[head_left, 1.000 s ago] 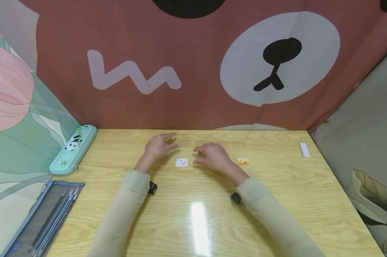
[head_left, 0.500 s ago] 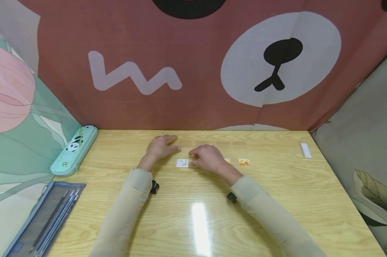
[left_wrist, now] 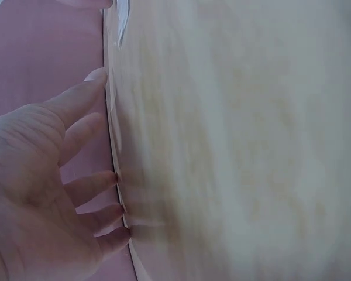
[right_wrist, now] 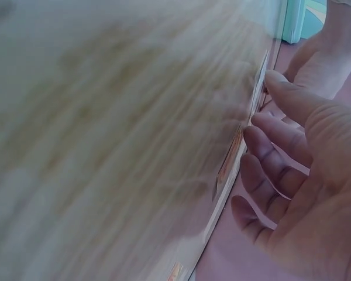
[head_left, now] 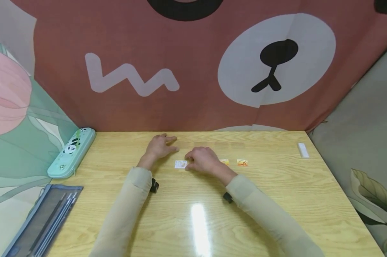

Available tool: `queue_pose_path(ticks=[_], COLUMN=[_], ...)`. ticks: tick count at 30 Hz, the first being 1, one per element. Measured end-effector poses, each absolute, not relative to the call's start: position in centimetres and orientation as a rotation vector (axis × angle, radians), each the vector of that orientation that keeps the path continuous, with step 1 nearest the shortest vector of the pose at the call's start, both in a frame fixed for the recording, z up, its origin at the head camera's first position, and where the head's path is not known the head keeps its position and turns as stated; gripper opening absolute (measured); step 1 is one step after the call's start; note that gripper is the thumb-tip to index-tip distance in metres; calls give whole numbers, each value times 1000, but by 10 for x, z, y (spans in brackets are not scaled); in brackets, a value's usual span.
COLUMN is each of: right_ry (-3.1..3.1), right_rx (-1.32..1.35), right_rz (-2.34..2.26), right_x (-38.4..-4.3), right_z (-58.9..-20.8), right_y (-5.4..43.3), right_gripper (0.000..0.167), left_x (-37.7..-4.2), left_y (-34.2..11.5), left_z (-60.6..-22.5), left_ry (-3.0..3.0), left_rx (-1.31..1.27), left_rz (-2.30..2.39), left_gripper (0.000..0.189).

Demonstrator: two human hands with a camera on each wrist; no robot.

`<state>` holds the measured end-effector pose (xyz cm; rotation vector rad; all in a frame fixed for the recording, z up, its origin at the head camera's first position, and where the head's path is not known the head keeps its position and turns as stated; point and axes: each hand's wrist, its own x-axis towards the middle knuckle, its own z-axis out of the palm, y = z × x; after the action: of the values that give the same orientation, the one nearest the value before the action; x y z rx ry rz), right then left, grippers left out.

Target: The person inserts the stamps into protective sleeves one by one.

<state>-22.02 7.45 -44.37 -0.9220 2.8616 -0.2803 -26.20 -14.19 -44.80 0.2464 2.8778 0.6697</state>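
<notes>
A small white stamp-like card (head_left: 180, 164) with a pale picture lies flat on the wooden table (head_left: 167, 214). My right hand (head_left: 202, 159) is low over the table, its thumb and forefinger tips right at the card's right edge. In the right wrist view the fingers (right_wrist: 275, 167) are slightly bent, with an orange card (right_wrist: 229, 158) below them. Two orange-and-yellow cards, a nearer one (head_left: 224, 161) and a farther one (head_left: 242, 162), lie right of that hand. My left hand (head_left: 159, 147) hovers behind and left of the white card, fingers spread and holding nothing.
A mint panda pencil case (head_left: 72, 153) and a mesh zip pouch (head_left: 49, 217) with pencils lie along the left side. At the far right is a white eraser-like block (head_left: 303, 150). A reddish-brown curtain (head_left: 193, 107) borders the table's back edge.
My right hand has moved left to the white card's edge, uncovering an orange card formerly hidden beneath it. The left hand has stayed nearly in place.
</notes>
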Motion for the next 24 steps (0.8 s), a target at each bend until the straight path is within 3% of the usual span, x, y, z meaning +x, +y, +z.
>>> queue_pose_path(ticks=[10, 24], right_ry=[2834, 2827], right_rx=[-826, -896], right_rz=[-345, -361], right_x=[-223, -224], right_z=[-445, -444], right_y=[70, 66], right_gripper=[36, 36], left_x=[-266, -268], left_y=[-140, -133], left_z=[-448, -447], left_ry=[2860, 2893], left_rx=[276, 221], left_rz=[599, 575], left_gripper=[56, 43])
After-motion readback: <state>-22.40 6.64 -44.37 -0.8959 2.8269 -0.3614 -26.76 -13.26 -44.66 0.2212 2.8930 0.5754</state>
